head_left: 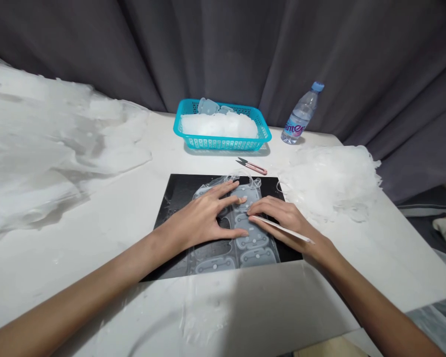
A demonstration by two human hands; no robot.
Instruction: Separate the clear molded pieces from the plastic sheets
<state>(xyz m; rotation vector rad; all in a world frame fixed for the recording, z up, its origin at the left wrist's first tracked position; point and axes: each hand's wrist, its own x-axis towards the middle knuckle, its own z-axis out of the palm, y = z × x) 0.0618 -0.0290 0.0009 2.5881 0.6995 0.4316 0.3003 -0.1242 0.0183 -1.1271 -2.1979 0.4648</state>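
Observation:
A clear moulded plastic sheet [245,245] with several rounded tab shapes lies on a black mat [178,193] in the middle of the white table. My left hand [204,215] lies flat on the sheet with its fingers spread, pressing it down. My right hand [282,218] rests on the sheet's right side, pinched on a thin white stick-like tool [286,229] whose tip touches the sheet near my left fingertips.
A pair of pink thread snips [251,166] lies behind the mat. A turquoise basket [262,130] of clear plastic pieces stands further back, a water bottle [301,115] to its right. Heaps of clear plastic lie at right [330,183] and left [40,144]. Dark curtain behind.

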